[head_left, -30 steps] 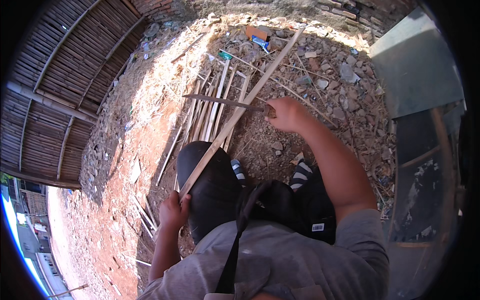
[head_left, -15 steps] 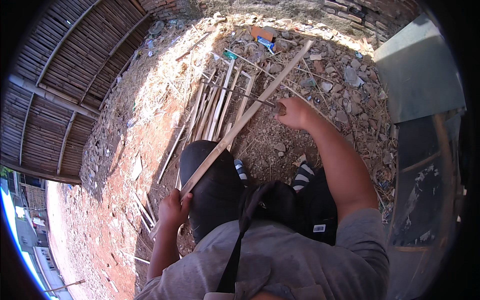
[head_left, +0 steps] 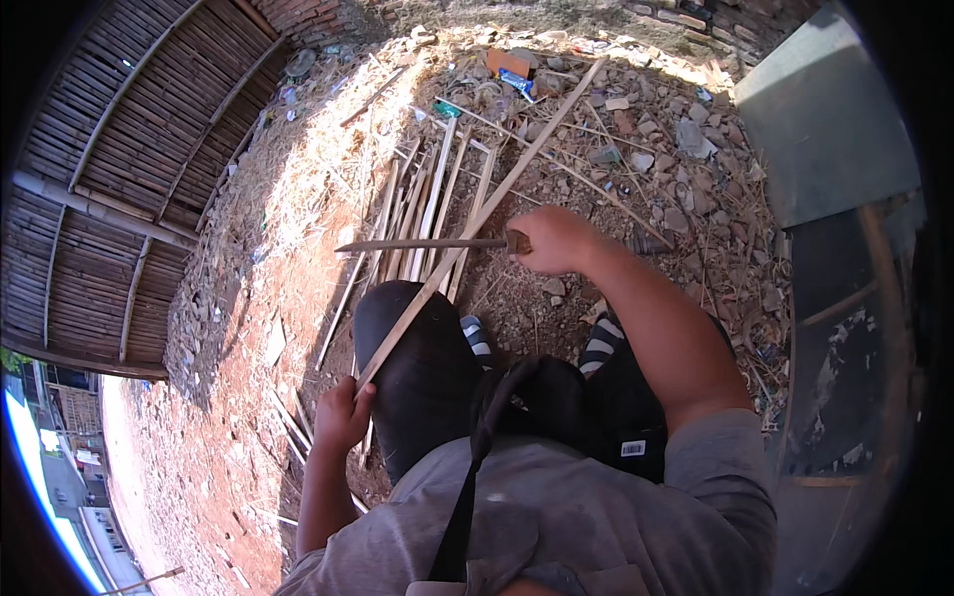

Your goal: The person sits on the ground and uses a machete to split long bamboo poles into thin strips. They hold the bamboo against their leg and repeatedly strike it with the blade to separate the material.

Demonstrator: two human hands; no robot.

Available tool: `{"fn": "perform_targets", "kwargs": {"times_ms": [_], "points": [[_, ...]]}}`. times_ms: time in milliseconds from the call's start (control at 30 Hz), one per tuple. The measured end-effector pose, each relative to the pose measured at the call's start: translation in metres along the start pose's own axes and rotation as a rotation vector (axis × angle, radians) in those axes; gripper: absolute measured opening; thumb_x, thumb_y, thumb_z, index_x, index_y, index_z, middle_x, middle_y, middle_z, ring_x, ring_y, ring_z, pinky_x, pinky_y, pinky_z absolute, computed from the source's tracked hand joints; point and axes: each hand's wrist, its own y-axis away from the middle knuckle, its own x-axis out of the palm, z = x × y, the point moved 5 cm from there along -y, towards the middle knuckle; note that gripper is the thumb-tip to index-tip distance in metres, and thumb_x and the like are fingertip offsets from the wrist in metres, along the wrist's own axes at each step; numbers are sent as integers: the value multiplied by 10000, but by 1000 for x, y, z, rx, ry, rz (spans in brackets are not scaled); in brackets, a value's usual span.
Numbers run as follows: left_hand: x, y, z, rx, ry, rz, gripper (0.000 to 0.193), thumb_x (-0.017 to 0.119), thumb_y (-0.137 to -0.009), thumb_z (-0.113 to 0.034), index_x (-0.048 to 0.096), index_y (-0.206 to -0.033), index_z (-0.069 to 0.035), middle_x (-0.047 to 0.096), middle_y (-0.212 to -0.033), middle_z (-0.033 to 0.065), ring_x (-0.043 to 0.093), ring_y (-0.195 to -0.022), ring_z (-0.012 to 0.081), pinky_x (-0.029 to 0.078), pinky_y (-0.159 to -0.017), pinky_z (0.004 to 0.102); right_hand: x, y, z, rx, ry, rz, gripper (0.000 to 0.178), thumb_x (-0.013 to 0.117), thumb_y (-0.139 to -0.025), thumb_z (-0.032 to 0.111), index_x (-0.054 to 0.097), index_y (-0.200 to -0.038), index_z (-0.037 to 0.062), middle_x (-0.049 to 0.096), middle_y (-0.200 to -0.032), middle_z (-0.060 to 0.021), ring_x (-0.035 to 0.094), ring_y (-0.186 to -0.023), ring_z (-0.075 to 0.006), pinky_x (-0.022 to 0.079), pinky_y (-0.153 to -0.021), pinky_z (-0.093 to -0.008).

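A long, narrow wooden strip [head_left: 517, 174] runs slantwise from my left knee up toward the rubble. Its near end is gripped by my left hand [head_left: 343, 415], fingers closed around it beside my left thigh. My right hand [head_left: 553, 241] is wrapped round the handle of a long machete [head_left: 407, 244] with a dark, rusty-looking blade. The blade points left and crosses over the strip just beyond my knee; whether it touches the wood I cannot tell. Under and beyond the blade, several loose wooden strips [head_left: 434, 194] lie on the ground.
Stones and rubble [head_left: 686, 169] cover the ground at the right, with straw and litter farther back. A slatted bamboo wall [head_left: 109, 109] stands at the left, a brick wall [head_left: 328, 25] at the back. Grey panels [head_left: 810, 119] rise on the right. More strips [head_left: 290, 422] lie beside my left arm.
The machete has swung nearer, from slanting away to lying nearly level across the strip. My right hand has moved slightly left and nearer. My left hand keeps its grip on the strip.
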Motion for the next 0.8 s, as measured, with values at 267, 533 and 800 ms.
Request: {"fn": "perform_targets", "kwargs": {"times_ms": [267,533,800], "points": [[-2,-7,-7,-4,15,19,487,590,-977,-441,533,-774,-2,609,-673,267,623,-696,496,463,-614,551,-13,9,-46,209,-87,-164,314,693,-835,246,694,-1099,77,712,-1014,-197,683,-973,-370,552,-884,-461],[-1,-3,-2,-21,11,24,497,574,-985,-451,525,-785,1,611,-701,272,620,-729,501,455,-633,557,17,5,23,-106,17,-104,220,738,-785,249,641,-900,89,677,-786,-172,672,-813,-397,531,-719,-510],[2,-3,-4,-10,31,18,500,563,-993,-452,523,-786,1,613,-712,273,622,-738,501,457,-644,558,-21,6,-71,321,-234,-273,396,724,-834,311,682,-1133,55,708,-1025,-191,676,-1012,-361,538,-897,-454]]}}
